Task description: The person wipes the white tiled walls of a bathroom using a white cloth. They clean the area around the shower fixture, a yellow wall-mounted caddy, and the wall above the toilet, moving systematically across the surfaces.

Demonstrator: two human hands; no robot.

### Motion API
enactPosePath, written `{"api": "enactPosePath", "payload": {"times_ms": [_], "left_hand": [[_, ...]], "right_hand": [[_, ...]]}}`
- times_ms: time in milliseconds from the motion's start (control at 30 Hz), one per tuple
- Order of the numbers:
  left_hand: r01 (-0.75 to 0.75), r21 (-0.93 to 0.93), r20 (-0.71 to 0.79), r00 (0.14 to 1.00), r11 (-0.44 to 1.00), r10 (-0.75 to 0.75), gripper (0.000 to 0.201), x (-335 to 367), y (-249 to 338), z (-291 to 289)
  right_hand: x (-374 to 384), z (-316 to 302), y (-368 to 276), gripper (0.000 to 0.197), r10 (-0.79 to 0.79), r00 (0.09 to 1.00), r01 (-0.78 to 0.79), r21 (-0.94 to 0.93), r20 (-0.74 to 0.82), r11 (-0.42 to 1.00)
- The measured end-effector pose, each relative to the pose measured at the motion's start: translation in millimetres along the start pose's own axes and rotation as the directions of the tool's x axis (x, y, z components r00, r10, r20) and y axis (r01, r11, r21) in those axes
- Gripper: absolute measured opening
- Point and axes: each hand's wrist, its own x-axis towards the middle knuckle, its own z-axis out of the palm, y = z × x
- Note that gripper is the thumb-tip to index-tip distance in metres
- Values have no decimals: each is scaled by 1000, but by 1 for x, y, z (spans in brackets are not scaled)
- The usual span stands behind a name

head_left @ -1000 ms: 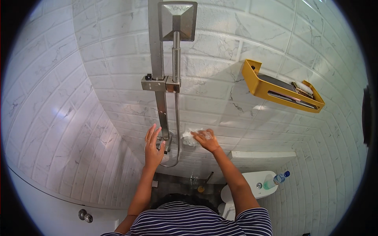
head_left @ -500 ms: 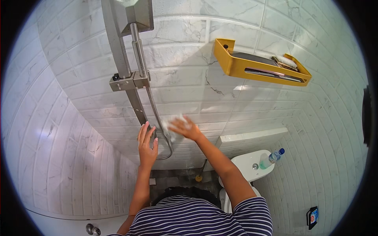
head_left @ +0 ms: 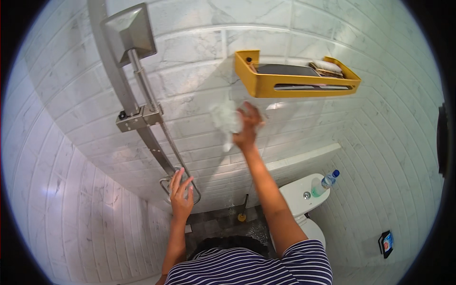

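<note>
My right hand [head_left: 248,126] is raised at the tiled wall [head_left: 199,142], its fingers curled round a crumpled white cloth [head_left: 225,118]. The cloth is smeared by motion, and its exact material is hard to make out. It hangs in front of the wall, below and left of the yellow shelf. Lower and to the left, my left hand [head_left: 182,197] holds nothing, its fingers apart. It is nearest to the bottom of the metal shower rail [head_left: 154,147] and the shower hose [head_left: 173,145]; whether it touches them I cannot tell.
A square shower head [head_left: 128,33] sits high on the rail. The yellow wall shelf [head_left: 256,80] carries a brush [head_left: 327,68] and a dark flat thing. At the lower right stands a toilet [head_left: 297,197] with a bottle [head_left: 325,184] on its tank. A black holder [head_left: 386,243] hangs on the right wall.
My right hand has moved up and to the right with the cloth, away from the hose. My left hand has lowered slightly. The whole view has shifted, bringing more of the shower head into sight.
</note>
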Motion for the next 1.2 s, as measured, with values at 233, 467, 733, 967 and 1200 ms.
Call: {"api": "enactPosePath", "payload": {"times_ms": [233, 467, 733, 967, 1200], "left_hand": [[-68, -59, 118, 990, 996, 75, 24, 4, 4, -6], [-53, -95, 105, 992, 994, 63, 24, -4, -16, -42], [-54, -144, 142, 987, 988, 74, 24, -9, -20, -72], [-142, -166, 218, 960, 976, 177, 28, 9, 10, -55], [-113, -163, 175, 974, 980, 141, 30, 24, 27, -31]], "right_hand": [[-60, 69, -57, 53, -440, 841, 470, -25, 314, 882], [6, 29, 47, 44, -169, 985, 144, -439, -19, 887], [17, -9, 54, 51, 495, 639, -704, -189, -590, 684], [-51, 103, -74, 69, 213, 977, -211, -291, -27, 933], [-8, 53, -1, 34, -353, 935, 297, -453, -43, 841]]}}
